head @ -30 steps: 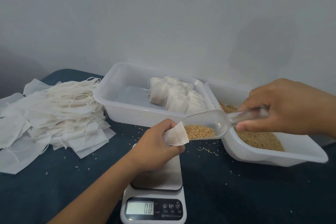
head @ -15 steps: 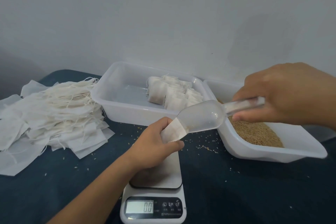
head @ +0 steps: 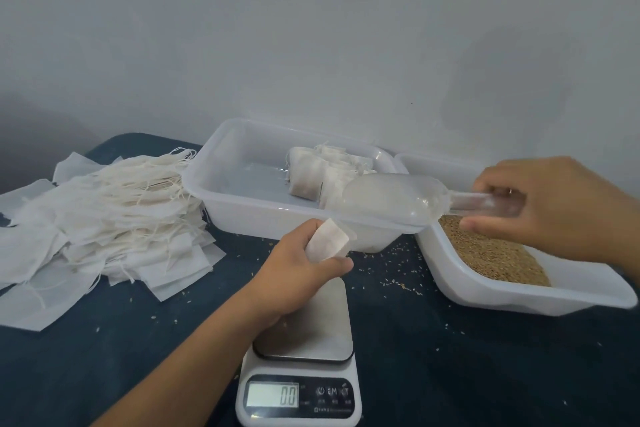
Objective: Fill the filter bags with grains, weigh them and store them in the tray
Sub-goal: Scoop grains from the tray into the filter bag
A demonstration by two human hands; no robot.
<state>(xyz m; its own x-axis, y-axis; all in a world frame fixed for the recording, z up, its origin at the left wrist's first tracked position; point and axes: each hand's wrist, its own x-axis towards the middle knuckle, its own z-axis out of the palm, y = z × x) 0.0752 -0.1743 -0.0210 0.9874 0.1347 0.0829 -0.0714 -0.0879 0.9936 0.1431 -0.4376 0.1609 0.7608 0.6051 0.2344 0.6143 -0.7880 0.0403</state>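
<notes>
Nearest, a digital kitchen scale (head: 298, 392) reading 0.0, its steel platform (head: 311, 329) bare of any bag and partly hidden under the left forearm; a false reading likely if that arm leans on the platform while the bag is being weighed. Just above the platform, the left hand (head: 298, 274) with fingers curled round a small filter bag (head: 327, 240), mouth turned up and to the right; grains probably spilling out if the grasp loosens or the bag tips before closing. Around it on the dark blue cloth (head: 138, 340), loose grains (head: 398, 274) already scattered, so more loss easy to expect. To the left, a heap of empty filter bags (head: 104, 218) with strings, apt to tangle. Further right, the right hand (head: 554, 208) pinching the handle of a clear plastic scoop (head: 391, 199), apparently empty, held above the grain tray (head: 485, 291) edge; possible knock against either rim. Furthest, the storage tray (head: 221, 191) holding filled bags (head: 308, 177) at its right end, touching one another; poor stacking possible if the new bag is dropped carelessly.
</notes>
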